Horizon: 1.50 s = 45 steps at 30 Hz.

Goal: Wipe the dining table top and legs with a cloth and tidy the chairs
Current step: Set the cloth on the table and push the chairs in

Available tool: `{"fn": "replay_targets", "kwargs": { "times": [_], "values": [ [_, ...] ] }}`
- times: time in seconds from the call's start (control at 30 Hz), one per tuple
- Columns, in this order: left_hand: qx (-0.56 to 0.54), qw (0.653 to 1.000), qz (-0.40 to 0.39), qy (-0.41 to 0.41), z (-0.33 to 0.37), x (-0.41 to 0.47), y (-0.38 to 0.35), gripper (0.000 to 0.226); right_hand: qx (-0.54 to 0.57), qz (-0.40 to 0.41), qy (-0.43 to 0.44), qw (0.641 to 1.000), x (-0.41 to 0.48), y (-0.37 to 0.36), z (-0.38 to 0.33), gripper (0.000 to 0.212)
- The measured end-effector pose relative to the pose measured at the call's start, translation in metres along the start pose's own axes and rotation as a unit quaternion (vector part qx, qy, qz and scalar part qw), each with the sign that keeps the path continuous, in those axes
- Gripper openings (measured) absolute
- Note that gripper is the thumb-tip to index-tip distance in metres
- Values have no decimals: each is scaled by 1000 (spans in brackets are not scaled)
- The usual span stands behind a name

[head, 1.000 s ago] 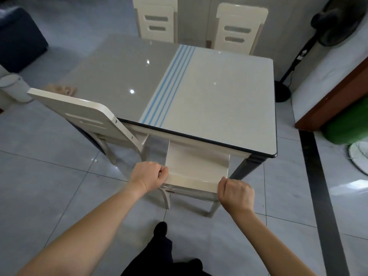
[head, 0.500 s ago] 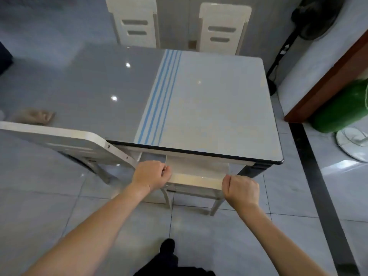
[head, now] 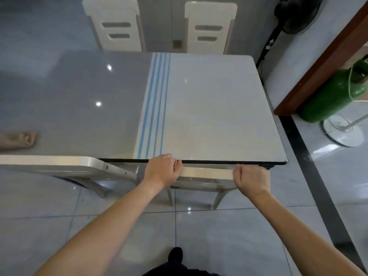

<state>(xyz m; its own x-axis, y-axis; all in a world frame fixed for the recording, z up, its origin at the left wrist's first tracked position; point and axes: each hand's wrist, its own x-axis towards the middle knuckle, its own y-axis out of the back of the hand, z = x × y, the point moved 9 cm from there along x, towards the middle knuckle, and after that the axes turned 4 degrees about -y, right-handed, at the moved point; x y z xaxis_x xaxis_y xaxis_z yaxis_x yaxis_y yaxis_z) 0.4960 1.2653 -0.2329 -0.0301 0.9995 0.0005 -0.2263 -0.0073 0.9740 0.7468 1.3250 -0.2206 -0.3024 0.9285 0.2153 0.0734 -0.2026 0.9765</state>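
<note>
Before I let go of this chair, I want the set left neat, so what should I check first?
1. The left hand grips the chair back: ok.
2. The right hand grips it too: ok.
3. It is pushed in under the table top: ok.
4. The neighbouring chair tucked in: not ok, it stands further out.
5. The cloth put away: not ok, it lies on the top.
6. The far left chair and far right chair tucked in: cannot tell, the table hides their seats.

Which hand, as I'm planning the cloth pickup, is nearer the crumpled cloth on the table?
Left. The left hand grips the chair back at its left end, well right of the cloth; the right hand grips the far end, farther still.
</note>
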Motion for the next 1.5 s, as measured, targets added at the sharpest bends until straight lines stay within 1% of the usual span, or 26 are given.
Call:
{"fn": "replay_targets", "kwargs": {
  "times": [0.17, 0.27, 0.43, 0.57, 0.67, 0.8, 0.9, 1.03, 1.17, 1.27, 1.33, 1.4, 1.43, 1.5],
  "values": [
    [0, 1000, 9, -8, 0, 21, 0, 51, -30, 11, -28, 999, 19, -3, 8, 51],
    [3, 1000, 11, -7, 1, 33, -2, 52, -8, 10, -36, 999, 31, -2, 12, 53],
    [-1, 1000, 9, -4, 13, 43, -10, 51, -22, -41, -30, 998, 41, -15, 29, 50],
    [12, 1000, 8, -8, 24, 52, -10, 51, -13, -24, -20, 999, 50, -12, 39, 42],
    [5, 1000, 8, -4, 28, 55, -12, 50, 7, -37, -21, 999, 53, -14, 44, 37],
    [-7, 1000, 12, -6, 33, 56, -15, 43, 18, -22, -24, 999, 53, -13, 51, 38],
    [-12, 1000, 15, -5, 36, 56, -16, 43, 23, -21, -23, 999, 53, -13, 55, 38],
    [-8, 1000, 16, -7, 41, 56, -17, 45, 29, -30, -36, 999, 52, -17, 61, 39],
    [4, 1000, 13, 4, 44, 55, -19, 59, 43, -34, -32, 998, 51, -17, 66, 39],
    [2, 1000, 7, 7, 49, 51, -22, 60, 37, -54, -33, 997, 49, -18, 69, 41],
    [0, 1000, -1, 13, 49, 48, -22, 57, 20, -94, -39, 995, 46, -20, 68, 44],
    [-6, 1000, -17, 14, 50, 47, -22, 53, 27, -125, -45, 991, 45, -21, 68, 45],
    [-12, 999, -30, 15, 51, 47, -22, 51, 47, -143, -51, 987, 44, -21, 69, 44],
    [-50, 996, -65, 27, 49, 47, -26, 49, 150, -173, -77, 970, 39, -22, 73, 41]
  ]
}}
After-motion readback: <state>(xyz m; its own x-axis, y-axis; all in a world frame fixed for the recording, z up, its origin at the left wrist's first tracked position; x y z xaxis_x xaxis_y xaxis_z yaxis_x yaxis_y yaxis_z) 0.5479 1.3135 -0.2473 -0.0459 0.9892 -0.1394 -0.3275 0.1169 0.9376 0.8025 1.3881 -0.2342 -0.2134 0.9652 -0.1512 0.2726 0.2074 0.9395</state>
